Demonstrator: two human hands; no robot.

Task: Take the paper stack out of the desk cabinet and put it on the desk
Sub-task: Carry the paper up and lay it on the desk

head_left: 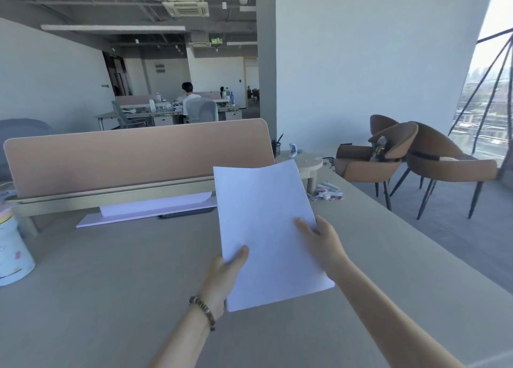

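Note:
A white paper stack (pixel 263 223) is held above the beige desk (pixel 116 298), tilted with its far edge raised. My left hand (pixel 222 278) grips its near left edge, thumb on top. My right hand (pixel 323 242) holds the right edge, thumb resting on the top sheet. Both forearms reach in from the bottom of the view. The desk cabinet is out of sight.
A tan divider panel (pixel 138 156) runs along the desk's back, with a flat pink board and another sheet (pixel 147 212) below it. A patterned white tub (pixel 12 251) stands at the left. Small clutter (pixel 327 194) and brown chairs (pixel 416 156) are to the right.

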